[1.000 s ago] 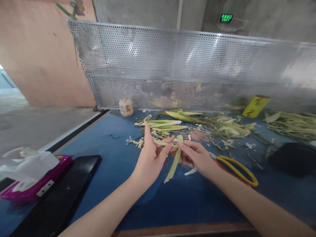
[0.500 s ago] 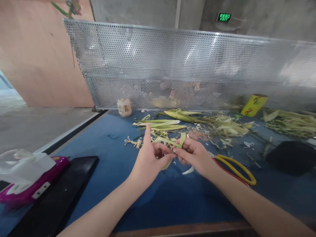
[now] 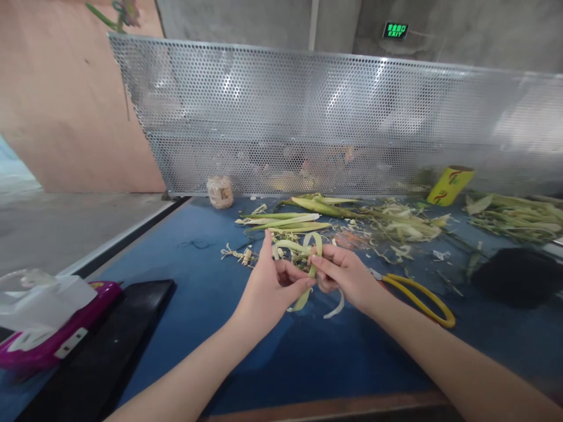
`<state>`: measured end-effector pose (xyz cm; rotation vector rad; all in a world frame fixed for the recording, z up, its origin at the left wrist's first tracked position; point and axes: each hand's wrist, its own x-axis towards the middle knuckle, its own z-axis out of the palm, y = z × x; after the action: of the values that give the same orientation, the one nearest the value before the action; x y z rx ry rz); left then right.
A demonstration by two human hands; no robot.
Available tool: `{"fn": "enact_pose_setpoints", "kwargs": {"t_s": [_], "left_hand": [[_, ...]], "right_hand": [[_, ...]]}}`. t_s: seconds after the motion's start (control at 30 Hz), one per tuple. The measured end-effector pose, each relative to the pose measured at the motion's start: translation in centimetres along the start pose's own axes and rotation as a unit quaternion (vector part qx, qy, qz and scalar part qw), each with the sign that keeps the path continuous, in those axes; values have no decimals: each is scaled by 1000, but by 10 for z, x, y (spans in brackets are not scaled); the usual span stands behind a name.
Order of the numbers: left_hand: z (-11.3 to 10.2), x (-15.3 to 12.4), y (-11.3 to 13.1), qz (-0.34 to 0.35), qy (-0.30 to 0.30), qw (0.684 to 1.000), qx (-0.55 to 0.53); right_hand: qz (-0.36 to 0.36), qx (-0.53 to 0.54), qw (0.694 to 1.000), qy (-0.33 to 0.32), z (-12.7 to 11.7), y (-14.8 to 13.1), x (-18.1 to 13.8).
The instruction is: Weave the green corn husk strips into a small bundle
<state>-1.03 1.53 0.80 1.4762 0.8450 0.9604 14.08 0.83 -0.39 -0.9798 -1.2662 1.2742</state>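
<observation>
Between my hands is a pale green strip of corn husk [image 3: 313,240], bent into loops above the fingers, with a tail hanging below. My left hand [image 3: 275,278] pinches it between thumb and fingers, index finger pointing up. My right hand [image 3: 341,271] grips the strip from the other side, thumb pressed on it. The fingertips of both hands nearly meet and hide the spot where the strip crosses. Just beyond lie long husk leaves [image 3: 290,221] and a small knotted husk figure [image 3: 241,255]. A pale curled scrap [image 3: 335,308] lies below my right hand.
Yellow-handled scissors [image 3: 417,293] lie beside my right forearm. Farther right are a black object [image 3: 519,276], a husk pile [image 3: 519,217] and a yellow tube [image 3: 451,186]. A wrapped jar-like object [image 3: 220,192] stands near the perforated metal screen [image 3: 272,111]. At left are a black tray [image 3: 109,346] and a magenta device [image 3: 57,334].
The husk strip now forms a taller loop above my fingers, and more of its tail shows below. My right hand has shifted slightly. The camera view moved a little.
</observation>
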Motion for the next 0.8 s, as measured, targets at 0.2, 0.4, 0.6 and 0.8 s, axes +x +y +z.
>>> {"fn": "enact_pose_setpoints", "kwargs": {"t_s": [0.2, 0.4, 0.6, 0.8], "left_hand": [[2, -1, -3, 85, 22, 995, -44], [7, -2, -1, 58, 19, 994, -92], [10, 1, 2, -9, 18, 988, -155], [11, -1, 7, -15, 16, 986, -166]], "right_hand": [[-24, -83, 996, 28, -3, -4, 1], [-113, -197, 971, 71, -2, -7, -4], [-112, -126, 984, 62, 2, -5, -6], [-144, -140, 979, 41, 0, -1, -7]]}}
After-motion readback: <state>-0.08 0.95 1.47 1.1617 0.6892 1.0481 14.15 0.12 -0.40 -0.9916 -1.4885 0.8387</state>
